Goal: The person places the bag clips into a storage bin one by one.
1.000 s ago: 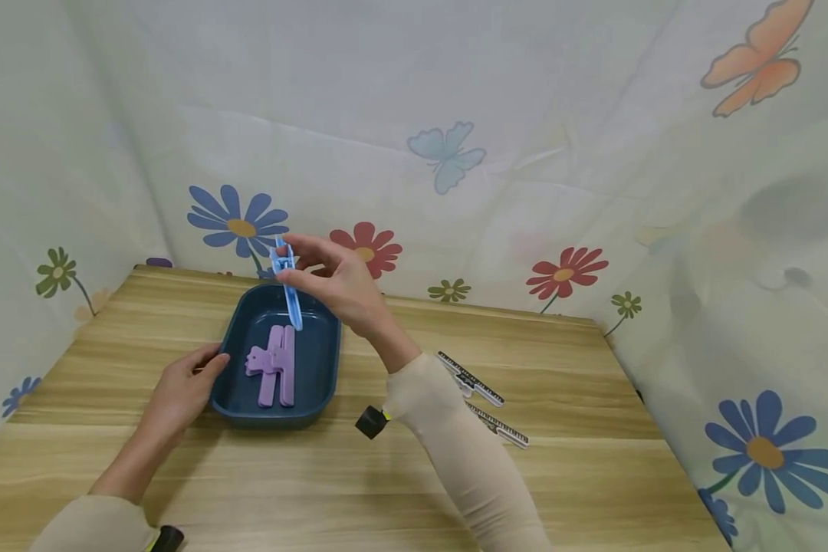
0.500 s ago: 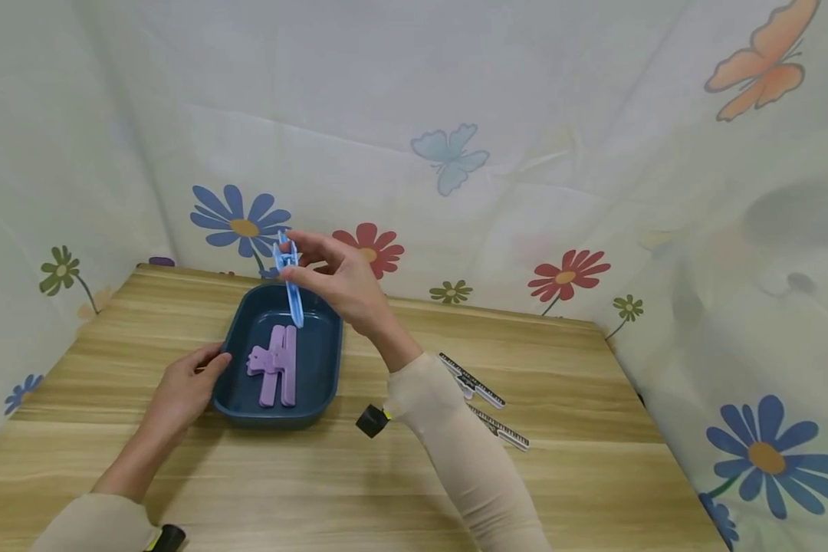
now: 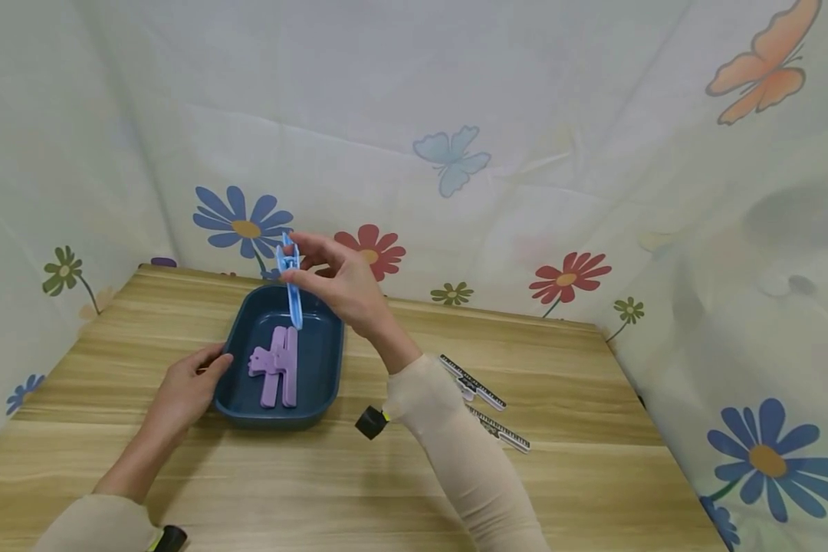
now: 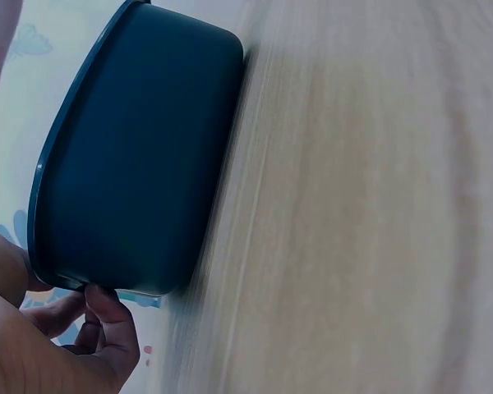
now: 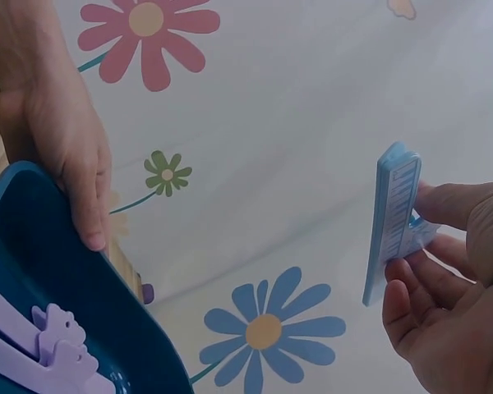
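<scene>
My right hand (image 3: 341,284) pinches a light blue plastic clip (image 3: 294,303) between thumb and fingers, above the far part of a dark blue tray (image 3: 327,383). In the right wrist view the clip (image 5: 392,222) shows a long flat bar with ruler-like marks. My left hand (image 3: 189,383) grips the tray's left rim, thumb at the edge; in the left wrist view its fingers (image 4: 111,328) bend against the tray's wall (image 4: 140,156). Two purple clips (image 3: 288,376) with animal-shaped handles lie side by side in the tray.
Two black-and-white clips with ruler marks lie on the wooden table (image 3: 283,491) to the right: a farther clip (image 3: 486,392) and a nearer clip (image 3: 507,437), both partly behind the right sleeve. A flower-printed cloth (image 3: 524,192) hangs behind and beside the table.
Almost nothing has moved. The right hand still holds the blue clip over the tray, and the whole head view has drifted slightly.
</scene>
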A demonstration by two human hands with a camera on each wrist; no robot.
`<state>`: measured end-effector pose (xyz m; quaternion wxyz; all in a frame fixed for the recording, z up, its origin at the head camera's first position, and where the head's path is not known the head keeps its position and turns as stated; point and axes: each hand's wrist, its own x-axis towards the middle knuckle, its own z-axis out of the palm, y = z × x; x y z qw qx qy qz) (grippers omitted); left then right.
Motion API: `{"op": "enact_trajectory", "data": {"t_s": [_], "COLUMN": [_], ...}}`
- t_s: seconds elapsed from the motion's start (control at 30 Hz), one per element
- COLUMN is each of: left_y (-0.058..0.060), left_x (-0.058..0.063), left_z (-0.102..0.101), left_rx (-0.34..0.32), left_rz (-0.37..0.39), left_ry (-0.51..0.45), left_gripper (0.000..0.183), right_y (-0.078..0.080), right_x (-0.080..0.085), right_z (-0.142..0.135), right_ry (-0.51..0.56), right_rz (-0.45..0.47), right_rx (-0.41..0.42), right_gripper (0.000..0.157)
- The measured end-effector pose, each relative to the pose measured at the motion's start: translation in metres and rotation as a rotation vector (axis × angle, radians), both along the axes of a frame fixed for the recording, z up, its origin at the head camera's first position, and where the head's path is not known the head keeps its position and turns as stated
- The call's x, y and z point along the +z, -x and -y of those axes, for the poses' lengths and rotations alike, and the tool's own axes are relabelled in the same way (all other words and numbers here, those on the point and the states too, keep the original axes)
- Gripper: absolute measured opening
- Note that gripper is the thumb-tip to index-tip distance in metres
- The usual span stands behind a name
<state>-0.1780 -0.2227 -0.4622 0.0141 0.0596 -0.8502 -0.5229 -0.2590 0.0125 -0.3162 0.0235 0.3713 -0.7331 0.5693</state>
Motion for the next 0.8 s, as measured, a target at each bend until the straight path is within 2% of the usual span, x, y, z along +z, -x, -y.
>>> {"op": "enact_trajectory", "data": {"t_s": [0.33, 0.8], "left_y": [0.000, 0.001], "left_x": [0.000, -0.002], "left_z": [0.000, 0.001], "left_rx": [0.015, 0.016], "left_rz": [0.012, 0.012], "left_ry": [0.010, 0.005], "left_gripper": [0.063, 0.063], "right_y": [0.005, 0.013], "right_x": [-0.021, -0.061], "right_z": [-0.002, -0.003], "right_ry": [-0.041, -0.093], "right_rz": [0.023, 0.058], "right_rx": [-0.052, -0.085], "right_gripper": [0.051, 0.047]}}
